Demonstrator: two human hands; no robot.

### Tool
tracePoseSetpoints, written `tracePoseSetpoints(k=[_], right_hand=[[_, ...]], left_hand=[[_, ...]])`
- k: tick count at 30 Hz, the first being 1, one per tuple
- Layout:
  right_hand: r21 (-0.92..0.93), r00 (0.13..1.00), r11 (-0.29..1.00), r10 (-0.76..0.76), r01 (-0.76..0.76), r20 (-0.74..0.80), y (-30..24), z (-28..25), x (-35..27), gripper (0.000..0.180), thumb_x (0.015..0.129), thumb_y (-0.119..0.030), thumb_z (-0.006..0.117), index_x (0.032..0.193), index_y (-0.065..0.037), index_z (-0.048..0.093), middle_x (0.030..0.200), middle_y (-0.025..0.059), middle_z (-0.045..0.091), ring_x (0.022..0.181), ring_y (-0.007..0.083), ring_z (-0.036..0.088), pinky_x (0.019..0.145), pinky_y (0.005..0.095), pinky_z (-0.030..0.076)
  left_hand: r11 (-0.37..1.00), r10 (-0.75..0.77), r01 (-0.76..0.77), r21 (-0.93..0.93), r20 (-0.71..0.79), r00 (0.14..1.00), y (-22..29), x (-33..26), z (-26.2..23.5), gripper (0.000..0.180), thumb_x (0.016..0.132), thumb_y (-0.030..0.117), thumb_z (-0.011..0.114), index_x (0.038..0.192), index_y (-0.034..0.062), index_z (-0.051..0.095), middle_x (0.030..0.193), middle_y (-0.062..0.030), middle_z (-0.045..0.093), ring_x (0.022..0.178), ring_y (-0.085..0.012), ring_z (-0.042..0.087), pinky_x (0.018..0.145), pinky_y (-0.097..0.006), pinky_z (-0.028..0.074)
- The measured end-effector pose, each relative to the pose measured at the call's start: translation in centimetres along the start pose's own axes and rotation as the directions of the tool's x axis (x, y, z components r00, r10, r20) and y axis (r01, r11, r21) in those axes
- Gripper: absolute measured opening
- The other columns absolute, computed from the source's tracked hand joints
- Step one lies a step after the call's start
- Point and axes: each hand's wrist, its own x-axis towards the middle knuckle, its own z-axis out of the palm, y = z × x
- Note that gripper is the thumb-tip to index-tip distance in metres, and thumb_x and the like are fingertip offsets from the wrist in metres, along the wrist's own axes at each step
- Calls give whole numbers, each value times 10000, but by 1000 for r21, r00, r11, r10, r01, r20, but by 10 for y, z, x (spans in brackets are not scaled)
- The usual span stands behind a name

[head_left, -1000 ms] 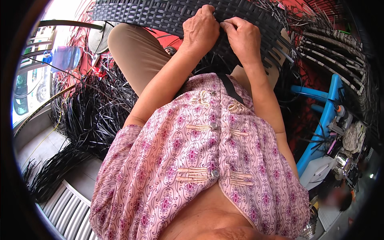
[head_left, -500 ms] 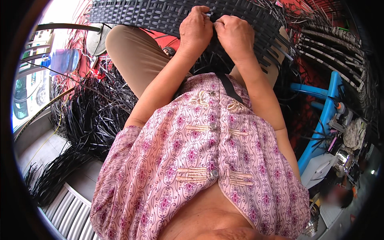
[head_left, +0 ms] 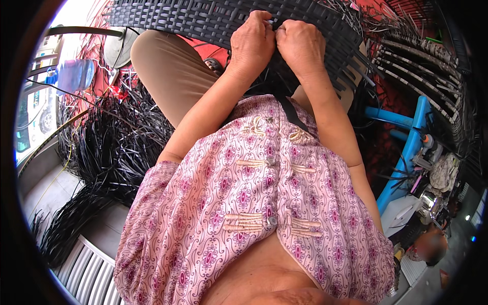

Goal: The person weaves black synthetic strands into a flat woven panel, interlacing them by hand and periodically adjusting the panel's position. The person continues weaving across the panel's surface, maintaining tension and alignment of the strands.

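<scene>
Two hands, left hand (head_left: 251, 43) and right hand (head_left: 301, 43), fingers pinching one black woven panel (head_left: 203, 20); knuckles now touching, closer than before.

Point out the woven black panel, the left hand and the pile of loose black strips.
woven black panel (head_left: 203, 20): head view, on its woven face left of the hands.
left hand (head_left: 251, 43): head view, back of the hand.
pile of loose black strips (head_left: 117, 142): head view, middle of the heap.

Blue metal frame (head_left: 406, 147) stands at right. Left of it, far across, loose black strips (head_left: 109, 137) heap over grey concrete floor (head_left: 43, 188). Daylight enters beyond the strips. Below them, corrugated sheet (head_left: 89, 272).
</scene>
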Motion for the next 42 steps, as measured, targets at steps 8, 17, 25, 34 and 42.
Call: tracePoseSetpoints(k=[8,17,25,34,42], right_hand=[[64,1000,998,3,-4,12,5,4,3,237,894,-270,638,859,-75,769,820,200,718,810,411,703,779,489,564],[54,999,998,-38,38,-10,7,5,1,222,887,-278,670,880,-88,785,847,187,726,821,388,709,780,469,565],[18,996,997,-78,79,-40,5,9,-2,214,901,-267,680,890,-70,764,913,160,739,836,373,714,767,466,568],[63,980,987,-135,146,-145,8,12,-7,206,890,-217,692,807,-30,714,854,162,723,781,356,726,714,451,586],[53,990,993,-100,106,-99,9,11,-6,202,923,-253,671,897,-68,747,910,147,737,823,369,711,755,459,565]], left_hand=[[999,20,-24,46,78,997,4,-4,-9,363,899,94,610,1249,18,549,978,-141,737,897,-360,717,785,-458,559],[1000,21,-22,2,160,987,-5,2,-15,469,912,63,582,1370,1,497,1041,-152,746,856,-309,737,760,-409,578],[883,-149,239,-403,241,959,-9,7,-22,418,916,-2,593,1329,-18,534,1051,-132,719,682,-138,695,647,-258,565],[834,-167,244,-495,195,966,0,-6,-24,403,905,12,657,1295,-20,559,1040,-115,722,736,-121,699,626,-250,566],[829,-238,334,-449,257,937,-21,23,-12,334,861,29,741,1170,-44,638,937,-84,745,834,-119,700,727,-230,554]])
